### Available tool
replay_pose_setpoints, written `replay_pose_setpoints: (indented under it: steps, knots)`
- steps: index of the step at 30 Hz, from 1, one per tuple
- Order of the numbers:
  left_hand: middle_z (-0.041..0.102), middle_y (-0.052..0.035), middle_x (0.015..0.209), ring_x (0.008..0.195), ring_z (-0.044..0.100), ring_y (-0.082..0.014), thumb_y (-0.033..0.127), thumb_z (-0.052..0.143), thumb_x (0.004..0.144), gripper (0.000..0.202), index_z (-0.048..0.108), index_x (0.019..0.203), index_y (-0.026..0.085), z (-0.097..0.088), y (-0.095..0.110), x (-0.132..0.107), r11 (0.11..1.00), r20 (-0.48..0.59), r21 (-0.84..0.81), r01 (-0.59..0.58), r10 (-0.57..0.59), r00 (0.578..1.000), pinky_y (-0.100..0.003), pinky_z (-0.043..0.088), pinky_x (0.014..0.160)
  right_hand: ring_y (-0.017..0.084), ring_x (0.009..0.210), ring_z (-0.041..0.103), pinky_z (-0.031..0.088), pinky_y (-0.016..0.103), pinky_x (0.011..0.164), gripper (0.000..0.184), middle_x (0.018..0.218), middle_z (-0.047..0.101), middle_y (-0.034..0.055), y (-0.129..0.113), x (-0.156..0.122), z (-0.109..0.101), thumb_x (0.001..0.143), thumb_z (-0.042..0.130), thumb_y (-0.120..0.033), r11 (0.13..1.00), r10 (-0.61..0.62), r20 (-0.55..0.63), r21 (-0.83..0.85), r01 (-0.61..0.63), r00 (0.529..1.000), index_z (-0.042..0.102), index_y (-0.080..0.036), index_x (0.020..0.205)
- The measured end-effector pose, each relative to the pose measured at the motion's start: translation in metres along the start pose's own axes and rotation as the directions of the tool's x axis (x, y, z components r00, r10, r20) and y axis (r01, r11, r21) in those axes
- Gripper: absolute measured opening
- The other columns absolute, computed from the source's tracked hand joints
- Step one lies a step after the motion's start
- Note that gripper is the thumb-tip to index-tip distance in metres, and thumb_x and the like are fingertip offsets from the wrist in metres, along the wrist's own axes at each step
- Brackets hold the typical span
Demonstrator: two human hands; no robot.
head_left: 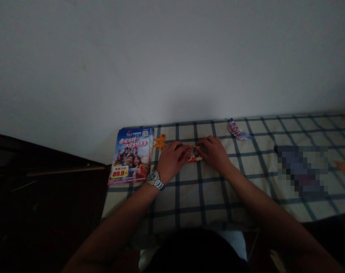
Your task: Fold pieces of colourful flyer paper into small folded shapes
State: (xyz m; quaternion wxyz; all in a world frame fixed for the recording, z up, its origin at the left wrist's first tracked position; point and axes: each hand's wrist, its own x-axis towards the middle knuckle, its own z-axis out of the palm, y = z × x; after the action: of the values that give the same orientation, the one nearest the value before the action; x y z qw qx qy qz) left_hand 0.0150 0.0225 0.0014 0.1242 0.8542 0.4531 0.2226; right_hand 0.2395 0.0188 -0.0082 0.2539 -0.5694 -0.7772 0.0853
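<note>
Between my hands, flat on the checked cloth, lies a small folded piece of colourfully printed paper [194, 156], mostly red, orange and dark. My left hand [171, 158], with a metal watch [154, 178] on its wrist, presses and pinches the paper's left end. On the other side, the fingers of my right hand [214, 152] are closed at the right end. My fingertips hide both ends of the paper. Just left of my left hand is a stack of printed flyers [131, 157], blue at the top and pink at the bottom.
A blue-and-white checked cloth [186, 203] covers the table up to the pale wall [172, 68]. Near the wall lies a pleated paper shape [237, 130] in red, white and blue. Farther right is a blurred-out dark object [300, 170]. The table's left edge borders a dark gap.
</note>
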Motion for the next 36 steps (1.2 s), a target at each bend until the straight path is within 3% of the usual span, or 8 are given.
replay_pose_setpoints:
  steps: [16,23,36]
  knots:
    - [0.059,-0.0086,0.119,0.112,0.055,-0.0279,0.026,0.061,0.096,0.024,0.063,0.12,0.023,0.0016,0.0002,0.0004,0.998,-0.038,0.04,0.056,-0.055,0.998,-0.044,0.047,0.099,0.029,0.099,0.058,0.045,0.044,0.092,0.014,0.106,0.066,0.0093,0.0024,0.0033,0.0028,0.097,0.063,-0.033,1.0,-0.007,0.018,-0.015,0.007,1.0,0.068,-0.023,0.106]
    - [0.059,-0.0102,0.118,0.112,0.054,-0.0309,0.036,0.066,0.093,0.03,0.062,0.12,0.023,-0.0008,0.0012,-0.0015,0.986,-0.071,0.089,0.139,-0.133,0.989,-0.049,0.044,0.1,0.029,0.1,0.059,0.046,0.045,0.093,0.013,0.106,0.066,0.0095,0.0016,0.0041,0.0018,0.097,0.063,-0.031,1.0,-0.004,0.016,-0.004,0.004,1.0,0.069,-0.023,0.105]
    - [0.061,-0.009,0.114,0.109,0.054,-0.0304,0.036,0.069,0.092,0.027,0.063,0.114,0.023,-0.002,-0.0006,0.0004,0.986,-0.068,0.078,0.15,-0.145,0.987,-0.048,0.044,0.097,0.029,0.101,0.059,0.046,0.045,0.094,0.015,0.107,0.066,0.0097,0.0039,0.0033,0.0033,0.098,0.061,-0.032,1.0,-0.006,0.019,0.011,0.006,1.0,0.069,-0.022,0.106]
